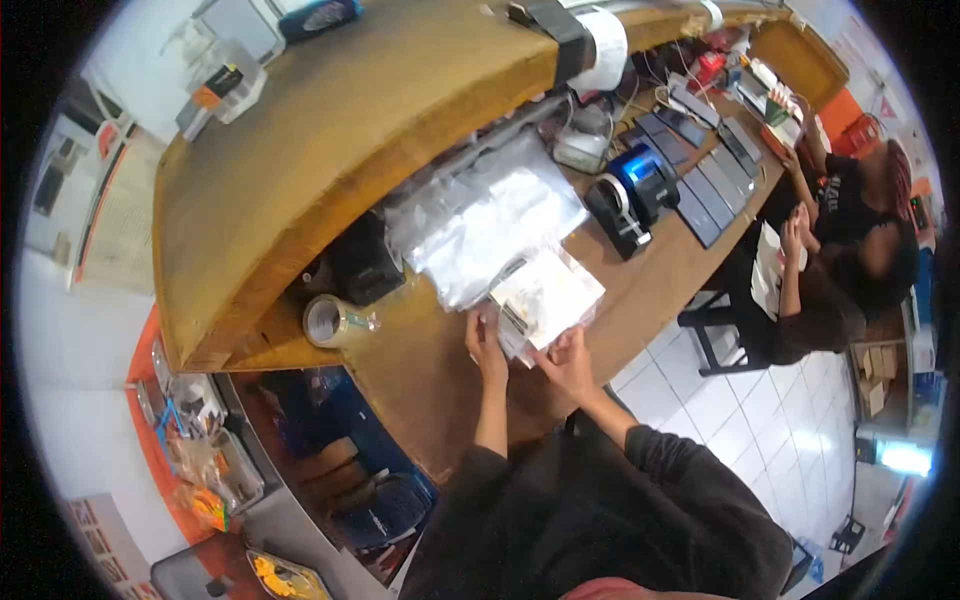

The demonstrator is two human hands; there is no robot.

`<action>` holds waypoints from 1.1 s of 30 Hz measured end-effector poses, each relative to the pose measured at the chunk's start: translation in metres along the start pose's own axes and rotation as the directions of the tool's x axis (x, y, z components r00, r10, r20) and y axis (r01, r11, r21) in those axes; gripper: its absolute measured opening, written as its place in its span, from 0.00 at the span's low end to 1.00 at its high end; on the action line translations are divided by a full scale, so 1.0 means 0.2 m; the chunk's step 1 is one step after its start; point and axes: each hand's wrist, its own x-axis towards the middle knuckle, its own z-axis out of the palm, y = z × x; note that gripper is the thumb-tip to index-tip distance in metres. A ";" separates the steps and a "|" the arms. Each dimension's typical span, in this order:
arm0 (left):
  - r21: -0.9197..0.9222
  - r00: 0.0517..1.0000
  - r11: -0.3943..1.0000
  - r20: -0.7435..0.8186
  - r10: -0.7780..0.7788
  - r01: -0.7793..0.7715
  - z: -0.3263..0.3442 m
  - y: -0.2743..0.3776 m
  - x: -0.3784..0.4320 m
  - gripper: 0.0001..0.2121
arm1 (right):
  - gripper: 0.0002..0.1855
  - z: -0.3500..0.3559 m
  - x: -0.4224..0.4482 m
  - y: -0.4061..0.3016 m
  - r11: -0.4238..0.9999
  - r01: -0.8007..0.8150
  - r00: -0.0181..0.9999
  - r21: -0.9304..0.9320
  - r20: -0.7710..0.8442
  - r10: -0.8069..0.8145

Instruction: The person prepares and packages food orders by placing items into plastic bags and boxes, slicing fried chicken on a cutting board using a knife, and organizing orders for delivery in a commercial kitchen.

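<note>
Both of my hands are on a flat packet [551, 292], which has a white face and a clear plastic wrapping with loose edges. My left hand [487, 346] grips its left near side. On the near right edge, my right hand [568, 365] pinches the plastic between thumb and fingers. The packet's far end overlaps a pile of shiny silver plastic sheets or bags [487, 206] on the brown worktable [409, 382]. A roll of clear tape [324, 321] stands to the left of my hands. What is inside the wrapping I cannot tell.
A black desktop device with a blue top [637, 191] stands right of the silver pile. Beyond it lie several dark flat phone-like devices [709, 196] and cables. A raised wooden counter [352, 142] curves along the far side. Two people sit at right; one person's hand [796, 229] is near white paper.
</note>
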 end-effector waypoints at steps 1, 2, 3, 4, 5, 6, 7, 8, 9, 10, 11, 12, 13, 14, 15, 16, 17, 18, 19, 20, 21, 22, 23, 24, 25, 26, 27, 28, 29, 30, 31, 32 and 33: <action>-0.024 0.998 0.998 0.027 -0.049 0.049 -0.01 -0.01 0.01 0.12 | 0.23 -0.01 0.01 0.02 1.000 0.027 0.998 0.012 0.059 -0.027; -0.018 0.999 0.999 0.007 -0.037 0.037 -0.01 -0.05 -0.01 0.13 | 0.24 -0.01 -0.02 0.09 0.999 -0.021 0.995 0.031 0.095 0.018; -0.022 1.000 1.000 0.006 -0.022 0.022 0.04 -0.05 0.00 0.13 | 0.24 -0.04 -0.01 0.11 0.999 -0.007 0.996 0.038 0.093 0.004; -0.055 0.997 0.998 -0.073 -0.028 0.024 0.07 -0.04 -0.01 0.12 | 0.23 -0.06 -0.03 0.08 0.997 -0.032 0.995 0.065 0.101 0.025; -0.089 0.988 0.996 -0.153 -0.036 0.022 0.08 -0.03 -0.01 0.12 | 0.23 -0.07 -0.04 0.06 0.994 -0.057 0.993 0.092 0.111 0.046; -0.044 0.993 0.999 -0.118 -0.014 0.009 0.07 -0.04 -0.02 0.10 | 0.22 -0.09 -0.03 -0.04 0.997 -0.056 0.994 0.060 0.095 0.051; -0.040 0.993 0.999 -0.114 -0.027 0.022 0.07 -0.04 -0.03 0.10 | 0.22 -0.09 -0.04 -0.03 0.996 -0.069 0.994 0.055 0.094 0.064; -0.071 0.998 0.997 -0.056 0.007 -0.011 0.07 -0.04 -0.03 0.11 | 0.24 -0.10 -0.05 -0.02 0.999 -0.029 0.997 0.043 0.072 0.025; -0.103 0.999 0.994 -0.004 0.045 -0.045 0.06 -0.04 -0.02 0.12 | 0.26 -0.11 -0.05 -0.03 0.999 0.015 0.998 0.033 0.056 -0.017; -0.075 1.000 0.997 0.010 0.003 -0.002 0.05 -0.04 0.00 0.15 | 0.26 -0.12 -0.06 -0.04 0.999 -0.001 0.996 0.037 0.093 -0.003; -0.071 1.000 0.997 0.006 -0.006 0.007 0.03 -0.04 0.01 0.15 | 0.26 -0.11 -0.07 -0.05 0.999 -0.010 0.995 0.036 0.099 0.006; -0.118 0.995 0.990 0.068 -0.068 0.076 0.03 -0.01 0.01 0.15 | 0.27 -0.09 -0.06 -0.09 0.997 -0.071 0.995 -0.021 0.071 0.072; -0.162 0.983 0.976 0.131 -0.127 0.148 0.02 0.01 0.02 0.14 | 0.29 -0.09 -0.05 -0.11 0.988 -0.133 0.990 -0.076 0.040 0.136; -0.239 0.953 0.933 0.203 -0.224 0.270 0.00 -0.02 0.04 0.16 | 0.29 -0.09 -0.04 -0.08 0.987 -0.140 0.989 -0.079 0.045 0.144; -0.238 0.952 0.931 0.200 -0.231 0.276 -0.01 -0.04 0.03 0.16 | 0.27 -0.08 -0.03 -0.03 0.983 -0.182 0.981 -0.011 0.062 0.182; -0.187 0.960 0.953 0.191 -0.204 0.239 -0.01 -0.05 0.03 0.16 | 0.27 -0.08 -0.03 0.00 0.973 -0.223 0.973 0.057 0.081 0.218; -0.135 0.967 0.970 0.184 -0.176 0.202 -0.01 -0.06 0.02 0.16 | 0.27 -0.09 -0.03 0.03 0.972 -0.227 0.971 0.055 0.084 0.223; -0.136 0.968 0.969 0.178 -0.178 0.204 -0.01 -0.06 0.03 0.16 | 0.25 -0.09 -0.02 0.04 0.926 -0.256 0.964 0.279 0.152 0.220; -0.138 0.967 0.967 0.171 -0.191 0.215 -0.01 -0.07 0.04 0.17 | 0.23 -0.11 -0.02 0.05 0.826 -0.286 0.955 0.486 0.218 0.202; -0.139 0.966 0.964 0.163 -0.202 0.226 -0.01 -0.07 0.05 0.17 | 0.23 -0.13 -0.03 0.05 0.826 -0.289 0.953 0.484 0.224 0.202; -0.144 0.967 0.965 0.161 -0.198 0.221 -0.01 -0.06 0.09 0.17 | 0.22 -0.16 -0.01 0.04 0.783 -0.354 0.927 0.511 0.302 0.222; -0.065 0.928 0.958 0.276 -0.250 0.278 -0.03 -0.02 0.13 0.18 | 0.21 -0.19 0.01 0.04 0.735 -0.418 0.896 0.534 0.377 0.235; 0.021 0.873 0.946 0.380 -0.306 0.322 -0.06 0.02 0.16 0.19 | 0.21 -0.23 0.02 0.04 0.737 -0.413 0.897 0.535 0.378 0.228; 0.021 0.872 0.947 0.384 -0.303 0.320 -0.08 0.07 0.16 0.19 | 0.19 -0.29 0.03 0.06 0.746 -0.441 0.883 0.499 0.393 0.258; -0.027 0.879 0.958 0.406 -0.252 0.287 -0.05 0.16 0.18 0.22 | 0.18 -0.37 0.06 0.07 0.760 -0.455 0.873 0.464 0.398 0.280; -0.077 0.883 0.964 0.424 -0.200 0.255 -0.03 0.24 0.19 0.24 | 0.20 -0.43 0.07 0.16 0.902 -0.338 0.928 0.268 0.255 0.272; -0.084 0.886 0.966 0.424 -0.188 0.246 -0.01 0.36 0.20 0.24 | 0.20 -0.45 0.15 0.04 0.906 -0.327 0.931 0.269 0.255 0.261; 0.131 0.829 0.988 0.559 -0.005 -0.083 -0.02 0.48 0.20 0.27 | 0.24 -0.46 0.26 -0.20 0.998 0.002 0.974 -0.059 0.225 0.011; 0.272 0.687 0.863 0.718 0.112 -0.426 -0.01 0.55 0.18 0.29 | 0.30 -0.44 0.33 -0.35 0.867 0.325 0.935 -0.377 0.268 -0.234; 0.267 0.677 0.864 0.727 0.110 -0.427 0.02 0.57 0.18 0.29 | 0.30 -0.41 0.38 -0.37 0.868 0.317 0.939 -0.383 0.257 -0.230; 0.398 0.638 0.726 0.767 0.074 -0.562 0.07 0.57 0.22 0.31 | 0.33 -0.36 0.45 -0.38 0.801 0.402 0.904 -0.443 0.332 -0.270; 0.493 0.604 0.544 0.796 0.031 -0.679 0.10 0.59 0.24 0.34 | 0.37 -0.34 0.49 -0.39 0.722 0.488 0.861 -0.490 0.407 -0.306; 0.479 0.589 0.539 0.807 0.041 -0.693 0.14 0.57 0.24 0.34 | 0.37 -0.35 0.52 -0.36 0.718 0.485 0.866 -0.499 0.390 -0.313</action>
